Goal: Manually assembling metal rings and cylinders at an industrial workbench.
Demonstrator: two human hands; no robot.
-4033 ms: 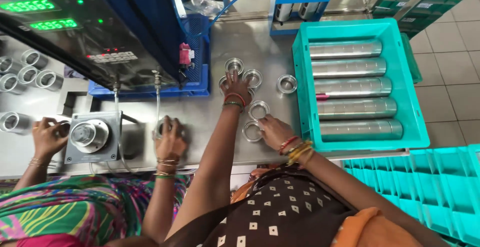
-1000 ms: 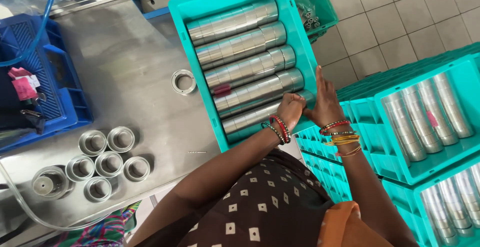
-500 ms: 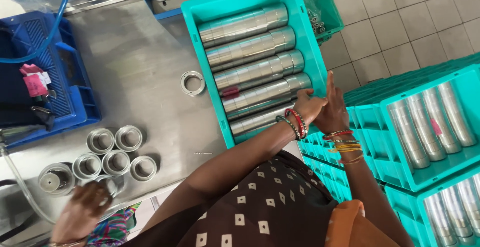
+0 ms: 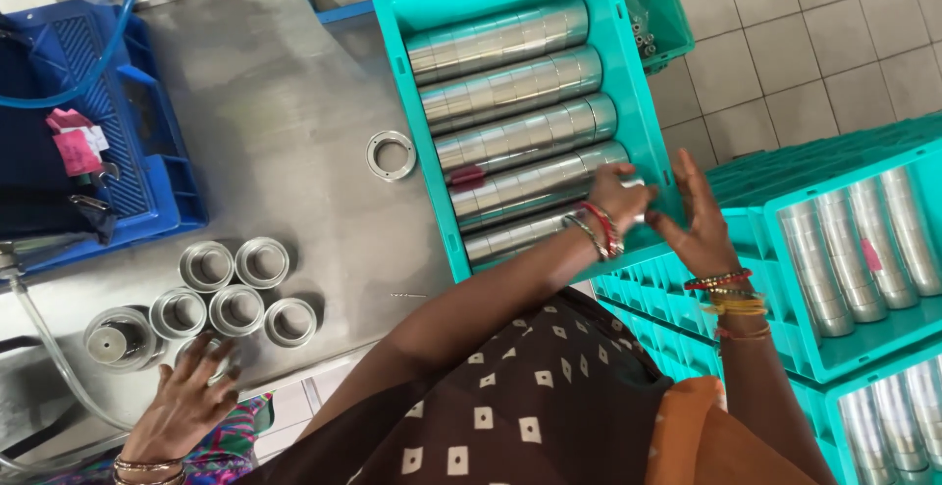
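Head view: ring row [image 4: 535, 225] lengthwise across crate [image 4: 628, 63].

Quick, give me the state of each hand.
Left hand: closed on the end of a row of metal rings.
Right hand: open, fingers spread beside it.

Both of the wearer's arms extend forward and to the right, bare from the elbow down. Left hand [image 4: 620, 194] is curled, fingers bent downward, knuckles up, with red and metal bangles at the wrist. Right hand [image 4: 695, 218] stands edge-on, palm facing left toward the left hand, fingers straight and slightly spread, thumb forward; coloured bangles sit at the wrist. The two hands are close together, nearly touching
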